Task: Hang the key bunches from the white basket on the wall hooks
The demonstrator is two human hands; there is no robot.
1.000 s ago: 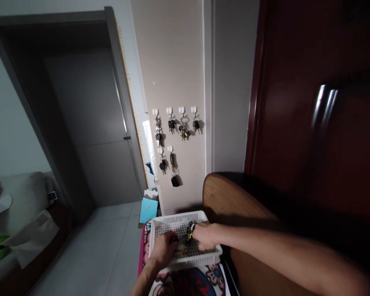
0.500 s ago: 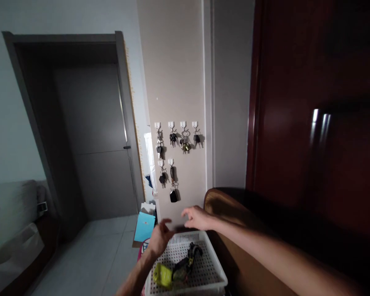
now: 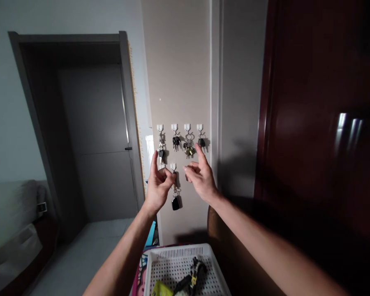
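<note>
My left hand (image 3: 158,188) is raised in front of the wall, index finger pointing up and thumb out to the right, with nothing visible in it. It covers part of the lower-left hook and whatever hangs there. Close to its fingertip hangs a set of keys (image 3: 161,154). My right hand (image 3: 202,179) also points its index finger up, its other fingers curled, and appears to hold nothing. By that fingertip are a bunch of brassy keys (image 3: 189,150) and a dark key set (image 3: 201,142). Between the hands, a black key fob (image 3: 175,203) hangs from a white hook (image 3: 173,166).
Another key bunch (image 3: 176,142) hangs in the top row. Below is a white perforated basket (image 3: 185,250) holding a black strap-like item (image 3: 195,273) and a yellow-green packet (image 3: 162,289). A grey door (image 3: 92,123) stands left, a dark red one (image 3: 308,164) right.
Both hands have risen from just above the basket to the level of the hanging keys, and each index finger now points up. The view has tilted up slightly.
</note>
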